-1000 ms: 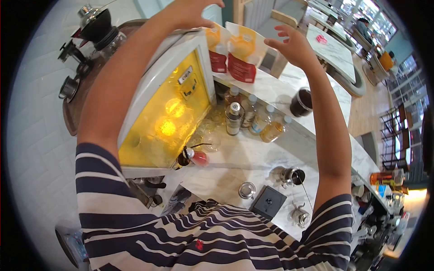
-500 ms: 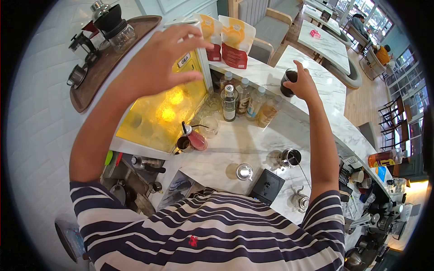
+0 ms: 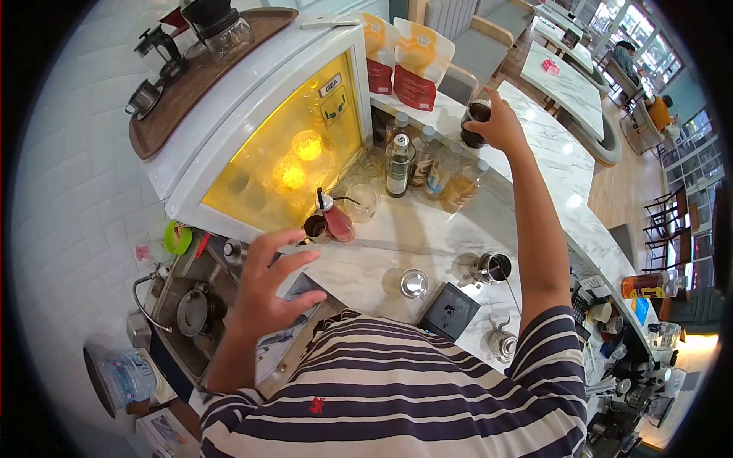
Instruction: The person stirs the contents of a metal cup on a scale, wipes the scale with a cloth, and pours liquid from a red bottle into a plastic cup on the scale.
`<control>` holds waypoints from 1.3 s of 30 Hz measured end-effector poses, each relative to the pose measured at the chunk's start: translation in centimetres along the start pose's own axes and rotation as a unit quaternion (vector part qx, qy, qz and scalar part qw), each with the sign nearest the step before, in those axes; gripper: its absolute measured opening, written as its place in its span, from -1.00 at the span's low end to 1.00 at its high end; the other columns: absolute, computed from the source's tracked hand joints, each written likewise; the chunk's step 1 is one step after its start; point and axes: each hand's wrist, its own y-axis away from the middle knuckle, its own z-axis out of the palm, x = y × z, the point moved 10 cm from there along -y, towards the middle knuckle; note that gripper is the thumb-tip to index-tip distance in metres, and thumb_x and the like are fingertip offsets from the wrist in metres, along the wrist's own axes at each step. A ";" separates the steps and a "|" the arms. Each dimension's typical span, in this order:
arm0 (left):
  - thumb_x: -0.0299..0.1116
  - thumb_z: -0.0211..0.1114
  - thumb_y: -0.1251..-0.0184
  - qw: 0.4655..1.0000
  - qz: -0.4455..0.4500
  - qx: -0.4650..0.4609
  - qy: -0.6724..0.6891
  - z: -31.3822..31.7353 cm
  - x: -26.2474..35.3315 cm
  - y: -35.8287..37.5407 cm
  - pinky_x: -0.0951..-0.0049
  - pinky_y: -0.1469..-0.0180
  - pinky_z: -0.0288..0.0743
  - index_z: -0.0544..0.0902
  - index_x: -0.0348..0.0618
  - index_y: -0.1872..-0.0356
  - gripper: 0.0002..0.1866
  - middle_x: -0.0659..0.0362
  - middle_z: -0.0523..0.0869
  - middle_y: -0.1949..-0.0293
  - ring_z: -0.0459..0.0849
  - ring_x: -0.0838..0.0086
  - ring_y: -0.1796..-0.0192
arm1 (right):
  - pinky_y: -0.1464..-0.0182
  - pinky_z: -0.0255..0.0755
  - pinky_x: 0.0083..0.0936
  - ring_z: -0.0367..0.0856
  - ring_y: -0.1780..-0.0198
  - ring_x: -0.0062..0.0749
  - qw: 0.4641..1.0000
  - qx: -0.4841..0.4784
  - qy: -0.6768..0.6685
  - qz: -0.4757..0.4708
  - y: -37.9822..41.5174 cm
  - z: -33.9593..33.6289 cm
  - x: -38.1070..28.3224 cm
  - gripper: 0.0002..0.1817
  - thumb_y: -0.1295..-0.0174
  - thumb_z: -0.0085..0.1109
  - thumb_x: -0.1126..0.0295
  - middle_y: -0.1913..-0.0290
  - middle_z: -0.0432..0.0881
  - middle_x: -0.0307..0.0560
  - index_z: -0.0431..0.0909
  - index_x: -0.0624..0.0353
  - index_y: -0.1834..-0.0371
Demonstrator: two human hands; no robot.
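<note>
Right hand point(image 3: 500, 122): gripping dark jar point(image 3: 475, 122) beside bottles point(image 3: 427, 164), lifting; needs steady carry. Left hand point(image 3: 267, 286): open, empty.

The right hand point(image 3: 500, 122) grips a dark glass carafe point(image 3: 476, 122) just beyond the bottles point(image 3: 427, 164); the left hand point(image 3: 267, 286) hovers, fingers spread, nearer than them, seemingly empty.

Bright daylight fills the scene, coming from the windows point(image 3: 691, 126) at the upper right; it leaves pale glare on the marble bench point(image 3: 427, 237); the fridge door point(image 3: 286, 153) glows yellow from inside, with two hot spots of reflected lamp light; shadows are soft and short; the fisheye lens bends straight edges strongly and a black vignette rings the frame; the left hand point(image 3: 267, 286) is slightly motion-blurred; far corners look soft and smeared.
</note>
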 end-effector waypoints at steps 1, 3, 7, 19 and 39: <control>-0.21 0.68 -0.03 0.999 -0.029 0.023 0.019 1.0 -1.0 1.2 0.06 -0.33 0.48 0.73 -0.10 -0.16 -0.40 -0.07 0.63 -0.28 0.61 -0.01 -0.30 | -0.31 0.58 -0.09 0.68 -0.27 0.25 1.000 0.003 -0.001 -0.005 -0.3 0.2 -0.2 0.13 0.02 0.64 0.13 -0.28 0.60 0.42 0.21 0.07 -0.66; -0.30 0.67 -0.06 0.992 -0.087 0.068 0.056 3.4 -2.9 3.5 0.08 -0.28 0.52 0.73 -0.13 -0.16 -0.43 -0.07 0.63 -0.24 0.64 0.00 -0.25 | -0.32 0.57 -0.09 0.67 -0.29 0.24 1.000 0.008 -0.005 -0.015 -0.8 0.7 -0.6 0.14 0.02 0.65 0.11 -0.30 0.59 0.40 0.21 0.07 -0.66; -0.36 0.62 -0.12 0.972 -0.193 0.051 0.122 10.0 -5.7 7.9 0.13 -0.32 0.51 0.73 -0.17 -0.15 -0.48 -0.08 0.62 -0.22 0.64 -0.01 -0.26 | -0.33 0.55 -0.09 0.65 -0.32 0.24 0.999 0.032 -0.001 -0.031 -1.5 1.3 -1.6 0.12 -0.01 0.66 0.10 -0.32 0.60 0.39 0.23 0.07 -0.66; -0.43 0.54 -0.18 0.970 -0.196 0.013 0.145 12.8 -8.0 6.9 0.21 -0.34 0.50 0.71 -0.21 -0.15 -0.53 -0.03 0.65 -0.21 0.65 0.07 -0.27 | -0.39 0.51 -0.12 0.64 -0.37 0.21 0.998 0.046 -0.010 -0.039 -3.2 2.7 -3.5 0.10 -0.04 0.68 0.05 -0.36 0.61 0.42 0.26 0.08 -0.65; -0.37 0.55 -0.23 0.971 -0.182 -0.013 0.155 14.2 -9.3 6.3 0.23 -0.32 0.53 0.71 -0.18 -0.16 -0.55 0.00 0.66 -0.19 0.67 0.12 -0.25 | -0.36 0.55 -0.07 0.59 -0.40 0.21 0.995 0.090 -0.020 -0.045 -1.2 1.4 -3.2 0.15 -0.03 0.67 -0.10 -0.43 0.49 0.37 0.25 0.12 -0.64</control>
